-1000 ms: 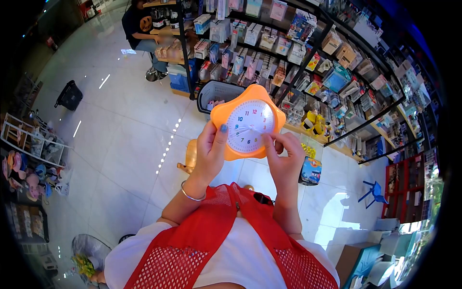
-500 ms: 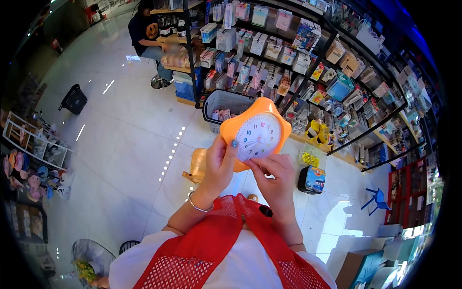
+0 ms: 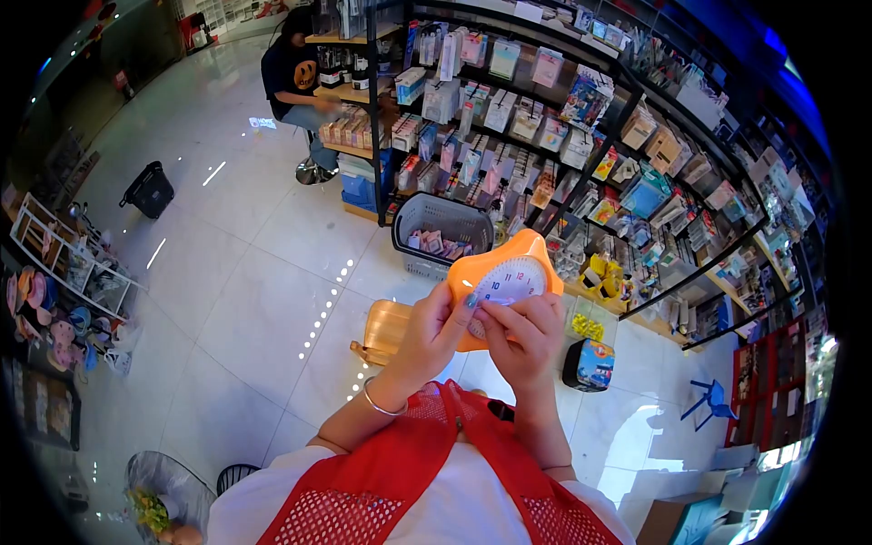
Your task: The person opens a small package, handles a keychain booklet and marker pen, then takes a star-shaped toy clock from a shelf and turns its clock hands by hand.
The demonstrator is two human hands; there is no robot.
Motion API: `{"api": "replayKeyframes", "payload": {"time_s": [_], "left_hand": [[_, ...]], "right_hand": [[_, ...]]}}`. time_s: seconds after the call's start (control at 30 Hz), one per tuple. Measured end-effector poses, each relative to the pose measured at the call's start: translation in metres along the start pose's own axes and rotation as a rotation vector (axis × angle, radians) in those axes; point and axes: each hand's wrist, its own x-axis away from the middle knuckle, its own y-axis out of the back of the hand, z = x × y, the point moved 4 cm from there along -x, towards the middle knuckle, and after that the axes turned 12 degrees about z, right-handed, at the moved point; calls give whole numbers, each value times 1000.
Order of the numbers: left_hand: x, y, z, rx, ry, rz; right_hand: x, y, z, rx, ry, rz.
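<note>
An orange star-shaped clock (image 3: 524,246) with a white numbered dial is held up in front of my chest. My left hand (image 3: 423,343) is closed around its left side, the thumb pressed over the dial's edge. In front of the dial is my right hand (image 3: 525,343), its thumb and fingertips pinched together beside my left thumb. Whatever thin thing may be in that pinch is too small to make out. My fingers cover the lower part of the dial.
Beyond the clock stands a grey basket (image 3: 443,211) with small packs inside. Shelves (image 3: 509,118) of hanging packaged goods run behind it. A wooden stool (image 3: 386,329) is below left, a dark box (image 3: 589,366) on the right. A seated person (image 3: 295,82) is at the shelf's far end.
My right hand's pinch has moved from the dial's lower rim up across its face to beside my left thumb. The clock sits lower and slightly right in view.
</note>
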Motion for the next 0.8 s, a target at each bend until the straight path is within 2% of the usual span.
{"api": "replayKeyframes", "payload": {"time_s": [0.23,0.33,0.43,0.57,0.7,0.8], "left_hand": [[2,4,-7,-171,10,62],[2,4,-2,-225,-8,86],[3,4,-4,-264,-6,80],[0,7,-15,-185,-89,-14],[9,20,-3,-78,-105,-161],[4,25,-1,-85,-73,-146]], "right_hand": [[-5,0,-7,-8,-141,-34],[-5,3,-14,-81,-291,-101],[0,7,-24,-198,-495,-285],[5,13,-33,-18,-433,-124],[10,2,-30,-73,-439,7],[13,-5,-28,-122,-365,18]]}}
